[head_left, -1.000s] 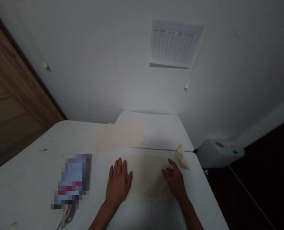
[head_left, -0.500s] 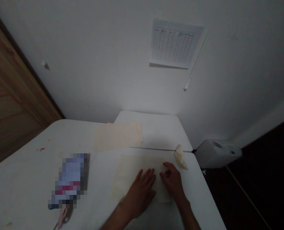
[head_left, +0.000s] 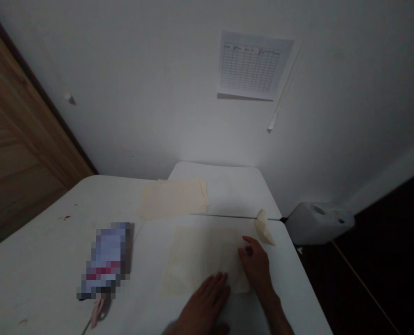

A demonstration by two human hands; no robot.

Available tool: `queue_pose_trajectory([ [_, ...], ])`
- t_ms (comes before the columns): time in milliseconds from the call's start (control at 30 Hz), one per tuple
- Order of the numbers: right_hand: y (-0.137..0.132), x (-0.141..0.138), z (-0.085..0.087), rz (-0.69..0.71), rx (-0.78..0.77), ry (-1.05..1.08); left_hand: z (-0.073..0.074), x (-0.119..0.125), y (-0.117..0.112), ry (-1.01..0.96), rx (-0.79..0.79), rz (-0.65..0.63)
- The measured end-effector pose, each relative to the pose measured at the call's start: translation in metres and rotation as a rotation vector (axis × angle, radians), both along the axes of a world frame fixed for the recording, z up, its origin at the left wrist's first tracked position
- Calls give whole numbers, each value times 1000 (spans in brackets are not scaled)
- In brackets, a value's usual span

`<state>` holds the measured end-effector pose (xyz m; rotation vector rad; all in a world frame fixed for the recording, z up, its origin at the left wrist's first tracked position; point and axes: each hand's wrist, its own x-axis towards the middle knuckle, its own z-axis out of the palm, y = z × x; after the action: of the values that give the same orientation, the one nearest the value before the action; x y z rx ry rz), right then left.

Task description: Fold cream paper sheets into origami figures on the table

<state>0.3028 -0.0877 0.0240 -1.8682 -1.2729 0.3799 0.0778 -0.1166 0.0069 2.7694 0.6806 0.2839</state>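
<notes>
A thin cream sheet (head_left: 200, 256) lies spread on the white table in front of me. My left hand (head_left: 205, 300) is open and lies flat across the sheet's near edge, fingers pointing away from me and close together. At the sheet's right edge rests my right hand (head_left: 256, 263), thumb and forefinger apart and the other fingers bent, with nothing seen in it. Just beyond the right hand is a crumpled cream piece (head_left: 263, 228). Whether the sheet is paper or cloth I cannot make out.
More cream sheets (head_left: 174, 197) lie farther back, across the table joint. On the left part of the table (head_left: 46, 251) is a blurred blue-and-red item (head_left: 105, 256) with a pinkish tool end below it. A white jug (head_left: 318, 225) stands right of the table; a printed chart (head_left: 254, 65) hangs on the wall.
My left hand has slid back toward me, from the middle of the sheet to its near edge. My right hand has shifted slightly right along the sheet's edge.
</notes>
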Motion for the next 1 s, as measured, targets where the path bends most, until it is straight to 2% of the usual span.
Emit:
queue_pose_trajectory([
  [100, -9, 2, 1, -28, -39, 48, -15, 2, 1, -95, 57, 148],
  [233, -18, 6, -2, 0, -32, 191, -24, 7, 6, -155, 142, 220],
  [467, -32, 11, -3, -48, 0, 255, -15, 16, 7, -193, 255, 210],
  [633, -41, 14, -8, -41, 27, 323, -10, 13, 11, -289, 195, 176],
  [800, -41, 18, -16, -33, 18, 393, 4, 3, 14, -274, 89, 121],
  [1000, -40, 20, -18, -89, 24, 485, 7, 5, 11, -350, 236, 146],
])
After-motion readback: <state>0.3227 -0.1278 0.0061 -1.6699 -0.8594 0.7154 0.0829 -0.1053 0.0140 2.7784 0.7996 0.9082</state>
